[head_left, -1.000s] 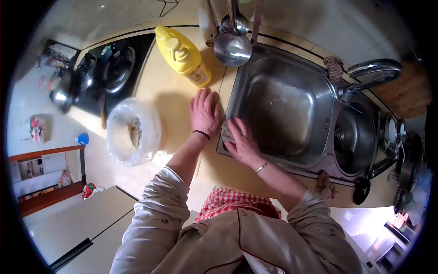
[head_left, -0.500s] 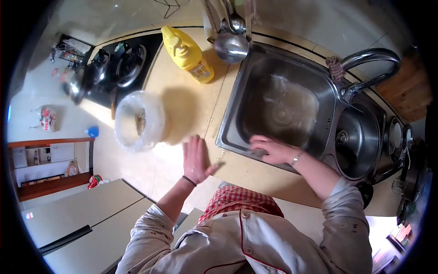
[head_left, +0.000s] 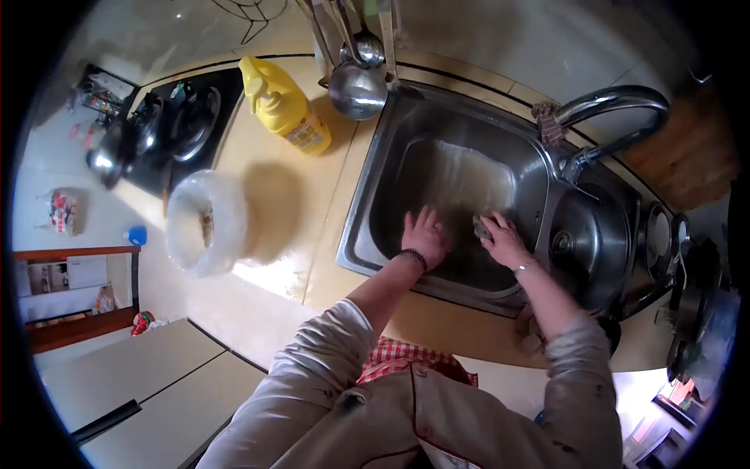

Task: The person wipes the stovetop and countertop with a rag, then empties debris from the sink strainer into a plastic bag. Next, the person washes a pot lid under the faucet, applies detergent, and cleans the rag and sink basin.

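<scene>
My left hand [head_left: 426, 238] reaches over the near side of the large steel sink basin [head_left: 367, 211], its fingers spread and holding nothing. Cloudy water [head_left: 469, 176] lies in the basin. To the right, my right hand [head_left: 506, 244] is also over the basin, its fingers closed on a small dark grey pad [head_left: 482, 228]. The pad looks like a scrubber, though its exact kind is unclear. Whether either hand touches the water, I cannot tell.
A curved faucet [head_left: 617, 98] with a cloth [head_left: 549, 125] stands behind the basins. A smaller basin [head_left: 582, 246] is on the right. To the left are a yellow pump bottle [head_left: 285, 109], a bag-lined bin [head_left: 207, 223] and a stove [head_left: 183, 129]. Ladles [head_left: 358, 92] hang behind.
My left hand has moved right, from the counter to over the basin. My right hand has moved from the sink's front rim into the basin area with the grey pad. The view has shifted.
</scene>
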`<action>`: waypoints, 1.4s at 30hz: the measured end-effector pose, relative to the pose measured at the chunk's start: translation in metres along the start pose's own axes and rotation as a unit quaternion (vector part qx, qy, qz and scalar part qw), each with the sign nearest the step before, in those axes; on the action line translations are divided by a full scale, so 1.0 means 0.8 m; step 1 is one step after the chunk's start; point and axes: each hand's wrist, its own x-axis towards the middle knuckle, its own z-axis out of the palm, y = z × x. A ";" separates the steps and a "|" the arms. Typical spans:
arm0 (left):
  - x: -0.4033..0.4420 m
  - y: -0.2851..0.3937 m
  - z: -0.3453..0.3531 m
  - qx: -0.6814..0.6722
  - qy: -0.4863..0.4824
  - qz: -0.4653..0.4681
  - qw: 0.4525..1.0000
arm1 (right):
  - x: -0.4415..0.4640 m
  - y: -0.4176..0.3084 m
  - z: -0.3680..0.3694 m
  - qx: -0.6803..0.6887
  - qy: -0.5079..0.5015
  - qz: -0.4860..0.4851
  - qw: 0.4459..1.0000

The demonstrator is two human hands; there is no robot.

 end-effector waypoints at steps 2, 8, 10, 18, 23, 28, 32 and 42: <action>0.018 0.002 -0.005 -0.136 -0.230 -0.234 0.935 | 0.028 0.027 0.039 -0.147 0.055 0.203 0.966; 0.035 -0.086 0.102 -0.058 -0.304 -0.088 0.947 | 0.073 0.041 0.155 -0.128 -0.159 0.178 0.963; 0.035 -0.095 0.101 -0.061 -0.306 -0.081 0.947 | 0.060 -0.005 0.088 -0.193 -0.124 0.163 0.960; 0.041 -0.096 0.170 -0.626 -0.080 -0.506 0.588 | 0.075 -0.049 0.089 0.484 0.081 0.211 0.845; 0.064 -0.085 0.169 -0.902 -0.065 -0.350 0.244 | 0.073 -0.133 0.092 0.506 0.150 0.166 0.833; 0.044 -0.013 0.011 -0.947 -0.079 -0.233 0.208 | 0.098 -0.114 0.077 0.002 0.257 0.173 0.951; 0.044 -0.020 0.012 -0.823 -0.078 -0.345 0.444 | 0.091 -0.052 0.044 0.236 0.143 0.257 0.926; 0.044 -0.039 0.015 -0.870 -0.171 -0.280 0.369 | 0.035 -0.170 0.070 0.158 0.345 -0.015 0.925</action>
